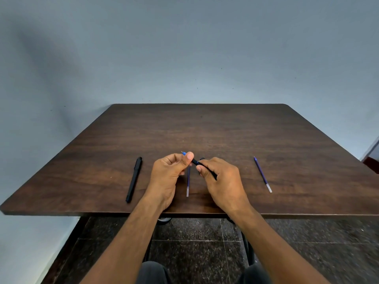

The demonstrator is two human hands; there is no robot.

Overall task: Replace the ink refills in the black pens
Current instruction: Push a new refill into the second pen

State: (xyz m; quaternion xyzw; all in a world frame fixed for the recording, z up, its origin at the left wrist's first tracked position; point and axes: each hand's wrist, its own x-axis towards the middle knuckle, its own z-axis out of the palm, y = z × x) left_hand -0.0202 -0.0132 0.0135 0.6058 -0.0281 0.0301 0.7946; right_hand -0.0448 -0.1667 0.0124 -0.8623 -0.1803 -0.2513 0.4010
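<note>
Dark walnut-grained wooden table [225, 130] with rounded far corners, set against a pale blue-grey wall [184, 48]. Above the middle of its near edge, both hands meet on one slim black pen barrel [195, 162]. The left hand [170, 173] pinches its blue-tipped front end between thumb and curled fingers, the metal point projecting toward the far left corner; the right hand [221, 177] has its fingers curled round the rear of the barrel, which slants back under the palm. The barrel serves as the only container in view; the blue tip [184, 153] at its mouth shows a refill seated inside. On the tabletop directly below the hands lies a loose blue ink refill with a clear end [187, 185], pointing at the near edge. A second, complete black pen [134, 179] lies to the left, near the near edge. Another blue refill with a clear end [263, 174] lies well to the right. The table's far half offers open surface. Speckled dark floor tiles [194, 242] show beneath.
</note>
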